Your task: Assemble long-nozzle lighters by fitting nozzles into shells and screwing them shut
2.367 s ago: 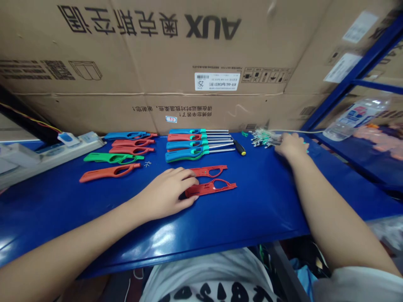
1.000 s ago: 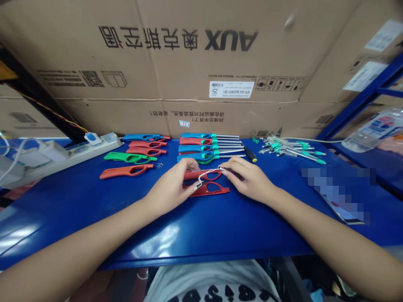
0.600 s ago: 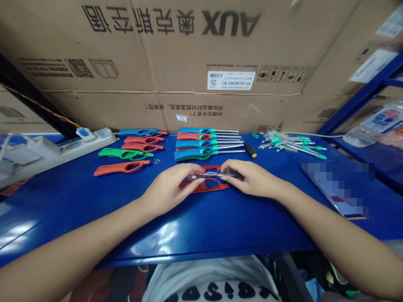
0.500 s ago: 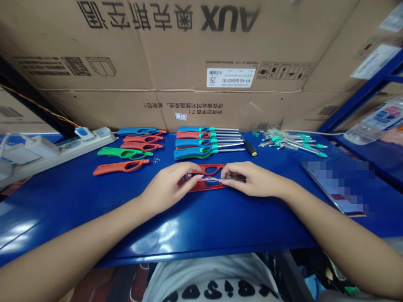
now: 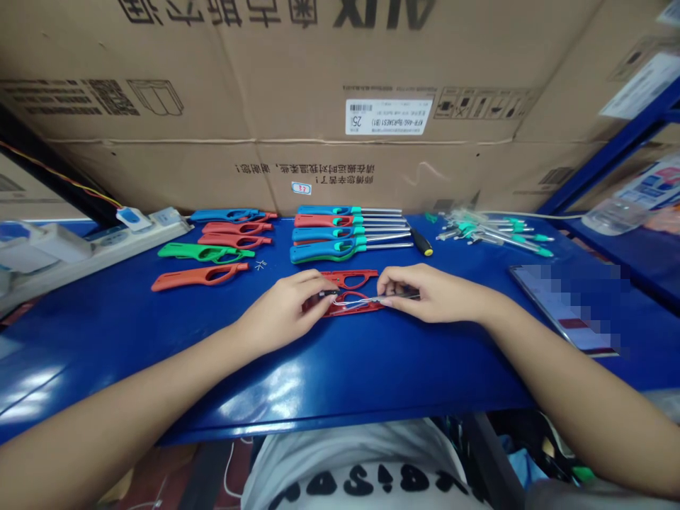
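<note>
Two red lighter shell halves (image 5: 355, 279) lie on the blue table between my hands, partly hidden by the fingers. My left hand (image 5: 290, 304) pinches a small black part (image 5: 329, 292) over the left end of the shells. Thin white wires (image 5: 353, 302) run from it toward the right. My right hand (image 5: 425, 293) is closed on a thin metal rod (image 5: 406, 295) at the right end of the shells.
Behind are finished-looking blue and red lighters (image 5: 324, 250), a screwdriver (image 5: 421, 242) and a pile of metal rods (image 5: 494, 232). Coloured shells (image 5: 199, 277) and a power strip (image 5: 130, 244) are at left. A phone (image 5: 563, 308) lies right; a cardboard box (image 5: 308, 78) stands behind.
The black part now shows at my left fingertips. My right hand has shifted slightly right with the rod, and the camera view has tilted down a little.
</note>
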Demonstrator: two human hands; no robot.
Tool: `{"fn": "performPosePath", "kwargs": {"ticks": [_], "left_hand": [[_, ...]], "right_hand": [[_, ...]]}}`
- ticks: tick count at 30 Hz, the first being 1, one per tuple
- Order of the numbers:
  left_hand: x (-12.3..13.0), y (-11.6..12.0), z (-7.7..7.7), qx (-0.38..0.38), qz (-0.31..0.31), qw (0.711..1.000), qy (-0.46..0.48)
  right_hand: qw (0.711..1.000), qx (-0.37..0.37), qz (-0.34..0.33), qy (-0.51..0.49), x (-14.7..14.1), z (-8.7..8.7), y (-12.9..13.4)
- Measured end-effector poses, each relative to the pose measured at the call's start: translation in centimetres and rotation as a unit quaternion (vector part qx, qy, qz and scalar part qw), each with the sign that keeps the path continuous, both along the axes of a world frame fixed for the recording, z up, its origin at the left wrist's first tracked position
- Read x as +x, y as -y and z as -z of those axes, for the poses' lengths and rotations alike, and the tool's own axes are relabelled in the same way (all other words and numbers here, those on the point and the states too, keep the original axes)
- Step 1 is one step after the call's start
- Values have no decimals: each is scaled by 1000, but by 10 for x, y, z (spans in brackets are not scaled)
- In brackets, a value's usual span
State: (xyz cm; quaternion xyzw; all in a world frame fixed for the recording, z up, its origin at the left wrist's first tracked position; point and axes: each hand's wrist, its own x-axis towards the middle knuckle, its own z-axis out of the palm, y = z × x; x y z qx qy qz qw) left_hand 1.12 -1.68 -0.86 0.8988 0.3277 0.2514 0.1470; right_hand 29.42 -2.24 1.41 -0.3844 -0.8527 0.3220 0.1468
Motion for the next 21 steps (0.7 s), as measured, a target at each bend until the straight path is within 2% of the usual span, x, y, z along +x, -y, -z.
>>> {"fn": "performPosePath", "kwargs": {"ticks": [11,21], "left_hand": [[-2,-3,6,4,27,1000,-14],[-1,-3,6,14,42,999,-29]], "right_hand": [[996,81,-4,28,4,2,-3],[990,101,-27,93,8,0,-4]]}}
